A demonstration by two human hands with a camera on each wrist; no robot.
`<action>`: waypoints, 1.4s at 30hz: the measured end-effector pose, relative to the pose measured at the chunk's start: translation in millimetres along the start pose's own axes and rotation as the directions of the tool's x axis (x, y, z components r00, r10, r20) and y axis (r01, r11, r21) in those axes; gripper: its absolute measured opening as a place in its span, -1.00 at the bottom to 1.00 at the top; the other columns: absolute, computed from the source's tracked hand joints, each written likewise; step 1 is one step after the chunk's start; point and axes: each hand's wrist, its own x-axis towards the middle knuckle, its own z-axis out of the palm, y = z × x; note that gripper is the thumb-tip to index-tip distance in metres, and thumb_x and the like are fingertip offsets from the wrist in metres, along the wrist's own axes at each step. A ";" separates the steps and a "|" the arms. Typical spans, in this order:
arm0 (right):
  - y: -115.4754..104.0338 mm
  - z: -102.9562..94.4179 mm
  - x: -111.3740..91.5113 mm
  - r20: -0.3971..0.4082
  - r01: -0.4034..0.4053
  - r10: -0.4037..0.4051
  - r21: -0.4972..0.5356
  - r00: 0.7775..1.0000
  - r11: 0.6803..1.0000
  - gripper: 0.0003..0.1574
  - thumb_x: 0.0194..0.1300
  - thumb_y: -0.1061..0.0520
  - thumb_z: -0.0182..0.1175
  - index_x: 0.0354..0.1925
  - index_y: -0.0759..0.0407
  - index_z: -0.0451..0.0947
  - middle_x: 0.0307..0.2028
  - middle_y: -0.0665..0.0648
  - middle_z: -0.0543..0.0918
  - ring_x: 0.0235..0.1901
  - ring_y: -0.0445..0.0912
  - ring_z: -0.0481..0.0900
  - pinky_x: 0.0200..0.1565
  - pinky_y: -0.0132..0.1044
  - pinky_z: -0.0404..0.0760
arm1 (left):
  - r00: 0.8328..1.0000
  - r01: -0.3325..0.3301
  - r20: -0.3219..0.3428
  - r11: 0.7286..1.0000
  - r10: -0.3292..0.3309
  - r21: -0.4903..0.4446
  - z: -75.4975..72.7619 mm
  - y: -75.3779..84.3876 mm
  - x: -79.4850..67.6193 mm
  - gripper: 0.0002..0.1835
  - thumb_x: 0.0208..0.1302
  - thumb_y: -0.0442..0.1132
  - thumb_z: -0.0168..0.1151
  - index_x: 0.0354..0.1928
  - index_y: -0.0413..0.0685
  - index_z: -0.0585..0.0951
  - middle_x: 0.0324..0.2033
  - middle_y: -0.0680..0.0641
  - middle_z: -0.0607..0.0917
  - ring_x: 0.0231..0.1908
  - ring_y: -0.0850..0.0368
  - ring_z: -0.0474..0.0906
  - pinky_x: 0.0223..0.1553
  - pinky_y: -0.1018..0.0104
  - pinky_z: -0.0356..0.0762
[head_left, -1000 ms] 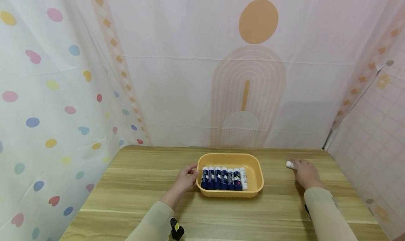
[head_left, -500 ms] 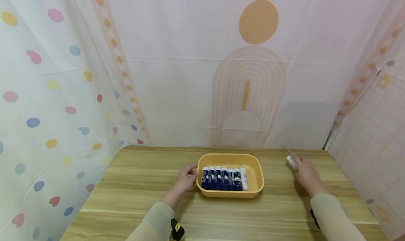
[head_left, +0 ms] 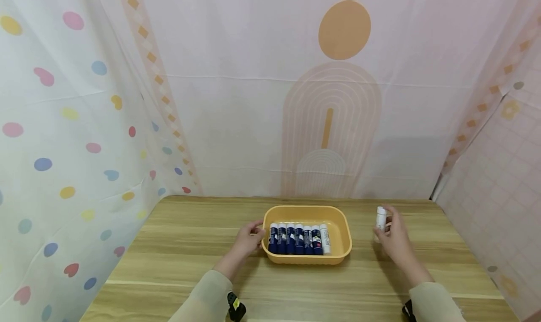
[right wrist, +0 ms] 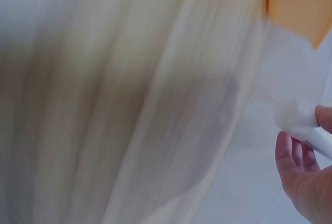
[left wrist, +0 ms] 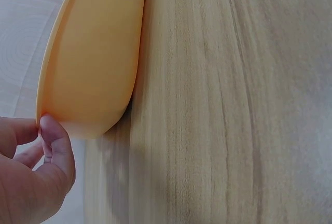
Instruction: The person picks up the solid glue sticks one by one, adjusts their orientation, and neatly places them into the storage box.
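Note:
A yellow plastic tray sits on the table, its left rim pinched between the thumb and fingers of my left hand. Inside it, several dark blue glue sticks with white caps lie side by side, and a white glue stick ends the row on the right. Off to the tray's right, my right hand holds another white glue stick upright between thumb and fingers. In the right wrist view, that held glue stick shows one pale end past the fingertips, slightly blurred.
The wood-grain table reaches back to a patterned curtain. More cloth hangs at both sides, a dotted curtain on the left and a checked one on the right. The tray's right part has bare floor beside the row.
The white glue stick has turned from lying on its side to upright in my right hand, which has shifted slightly left. My left hand stays at the tray's rim.

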 end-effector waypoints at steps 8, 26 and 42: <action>-22.2 16.5 -14.6 -0.177 0.042 -0.032 0.050 0.984 0.998 -0.24 0.12 0.45 0.24 0.21 0.39 0.09 -0.10 0.36 0.41 -0.29 -0.04 0.43 -0.38 -0.62 0.46 | 1.000 0.016 -0.003 1.000 -0.016 0.005 -0.4 -1.3 2.1 -0.58 0.37 -0.37 0.04 0.26 -0.24 0.41 -0.27 -0.12 0.44 -0.50 0.19 0.37 -0.48 0.39 0.45; -67.4 40.4 -24.3 0.029 0.038 -0.038 -0.006 0.999 0.999 -0.22 0.12 0.31 0.32 0.24 0.29 0.17 -0.10 0.28 0.48 -0.28 0.00 0.49 -0.36 -0.40 0.59 | 1.000 0.015 -0.007 1.000 -0.015 0.003 -0.6 -2.5 2.4 -0.58 0.37 -0.37 0.05 0.25 -0.24 0.41 -0.26 -0.13 0.45 -0.49 0.18 0.39 -0.47 0.37 0.48; -94.5 75.1 1.1 0.275 0.004 0.090 -0.325 0.957 0.946 -0.16 0.00 0.39 0.32 0.25 0.36 0.23 -0.23 0.33 0.58 -0.39 0.06 0.55 -0.33 -0.09 0.62 | 1.000 -0.003 -0.008 1.000 0.003 0.001 -0.3 -3.9 3.2 -0.59 0.36 -0.38 0.05 0.24 -0.28 0.41 -0.27 -0.13 0.44 -0.49 0.18 0.39 -0.49 0.39 0.47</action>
